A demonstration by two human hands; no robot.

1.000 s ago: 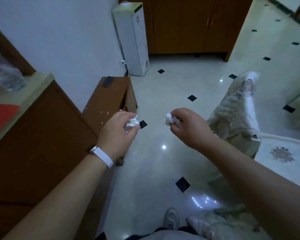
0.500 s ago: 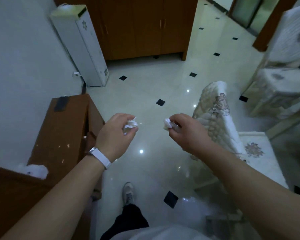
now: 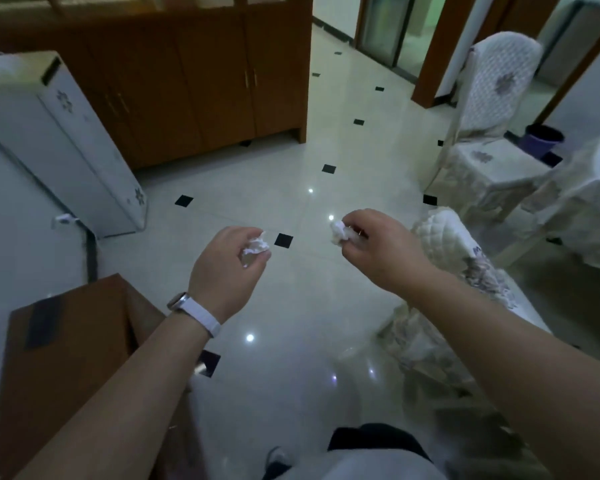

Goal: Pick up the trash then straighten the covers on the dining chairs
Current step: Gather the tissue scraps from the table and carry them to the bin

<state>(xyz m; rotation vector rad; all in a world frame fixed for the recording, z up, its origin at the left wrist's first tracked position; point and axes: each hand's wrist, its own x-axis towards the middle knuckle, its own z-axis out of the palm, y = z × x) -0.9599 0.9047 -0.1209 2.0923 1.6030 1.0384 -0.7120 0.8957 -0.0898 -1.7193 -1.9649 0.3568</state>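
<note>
Left hand [image 3: 226, 268] pinches a crumpled white paper wad [image 3: 256, 247]; right hand [image 3: 381, 252] pinches another crumpled tissue wad [image 3: 338, 232], both above glossy tile floor [image 3: 291, 306]. Quilted chair cover [image 3: 465, 271] bunched just right.

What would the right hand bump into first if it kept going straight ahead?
Probably nothing close. Beyond the right hand and its crumpled tissue is open air over the tiled floor; farther along that line stands the wooden cabinet, though depth is hard to judge.
</note>
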